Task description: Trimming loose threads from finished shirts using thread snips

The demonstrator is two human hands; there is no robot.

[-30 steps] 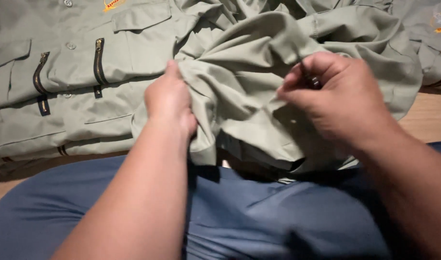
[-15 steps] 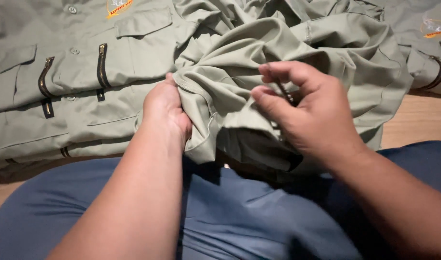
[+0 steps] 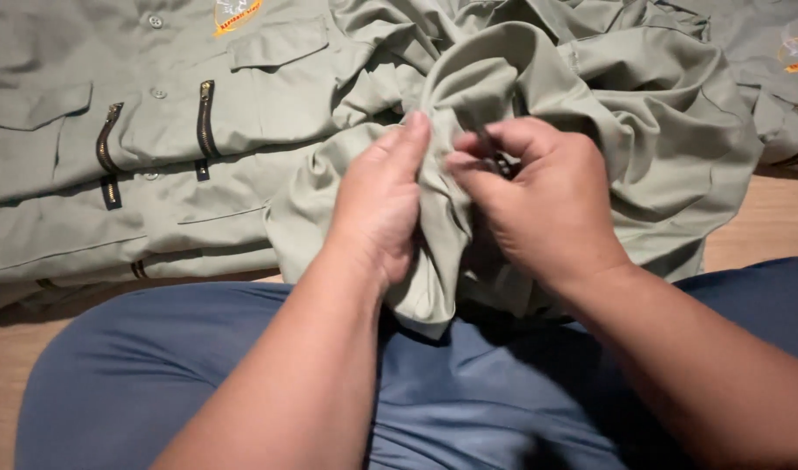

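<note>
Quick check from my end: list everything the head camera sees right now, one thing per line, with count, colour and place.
bunched garment: one, olive green, centre, gathered in both hands over the lap
flat shirt: one, olive green with dark zip pockets and buttons, spread at left
third garment: one, olive green, partly cut off at top right
wooden surface: light brown, showing at right and lower left
blue trousers: one pair, on the person's lap, bottom
left hand: pinching the fabric
right hand: pinching the fabric beside it

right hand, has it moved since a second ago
Yes. The right hand has shifted left across the bunched shirt, away from the wooden floor edge, and now sits close beside the left hand.
</note>
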